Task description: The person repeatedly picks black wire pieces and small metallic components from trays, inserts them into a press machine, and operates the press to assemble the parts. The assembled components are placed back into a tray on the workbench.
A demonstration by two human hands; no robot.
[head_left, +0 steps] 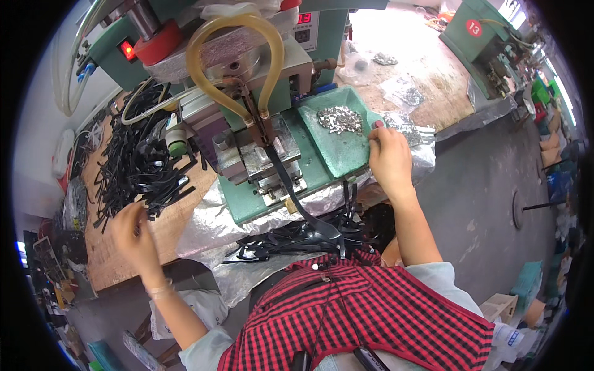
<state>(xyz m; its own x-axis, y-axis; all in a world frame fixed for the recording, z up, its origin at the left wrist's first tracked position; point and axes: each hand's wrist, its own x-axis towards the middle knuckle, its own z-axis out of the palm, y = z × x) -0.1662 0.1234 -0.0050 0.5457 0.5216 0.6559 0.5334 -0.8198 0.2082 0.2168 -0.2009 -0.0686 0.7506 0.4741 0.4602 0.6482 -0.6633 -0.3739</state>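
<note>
My left hand [131,234] is at the lower edge of a tangled pile of black strips [145,148] on the wooden table. Motion smears its fingers, so whether it holds a strip is unclear. My right hand [392,162] has its fingers curled in at the right rim of a green tray [339,162], beside a red button [377,124]. Its fingertips are partly hidden. Small silvery metal pieces [340,120] lie heaped in that tray. In front of me, a black strap [286,179] runs from the machine's copper-coloured jaws [262,132] down toward my lap.
The green machine [247,207] carries a looped yellowish hose [236,21] above the jaws. More black straps [291,238] lie on foil at the table's front edge. Another green machine [479,37] stands at the far right, past loose metal pieces in plastic [402,93].
</note>
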